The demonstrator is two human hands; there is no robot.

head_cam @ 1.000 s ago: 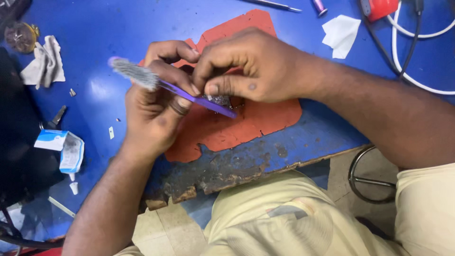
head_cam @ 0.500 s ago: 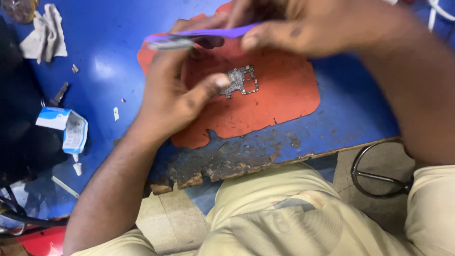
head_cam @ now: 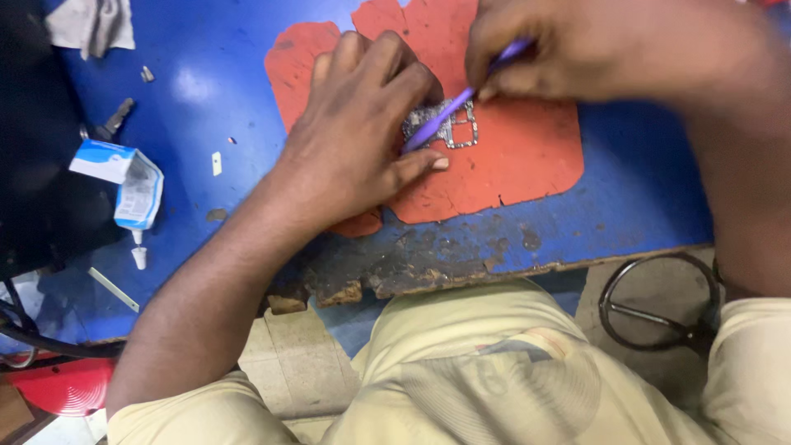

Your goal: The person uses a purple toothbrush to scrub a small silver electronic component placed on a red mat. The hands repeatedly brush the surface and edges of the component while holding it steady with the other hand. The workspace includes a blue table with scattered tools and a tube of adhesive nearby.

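On our blue bench (head_cam: 626, 206), the orange mat (head_cam: 527, 156) carries a metal frame (head_cam: 449, 128); our left hand (head_cam: 362, 132) presses flat beside it, our right hand (head_cam: 593, 49) pinches a purple brush (head_cam: 441, 122) over it.

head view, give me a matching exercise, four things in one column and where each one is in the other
Things:
1. purple brush
2. metal frame part
3. squeezed tube
4. grey cloth

Places:
A. far left of the table
B. top left corner
C. in the right hand
D. on the red mat, under the left hand

Pairs: 1-C, 2-D, 3-A, 4-B
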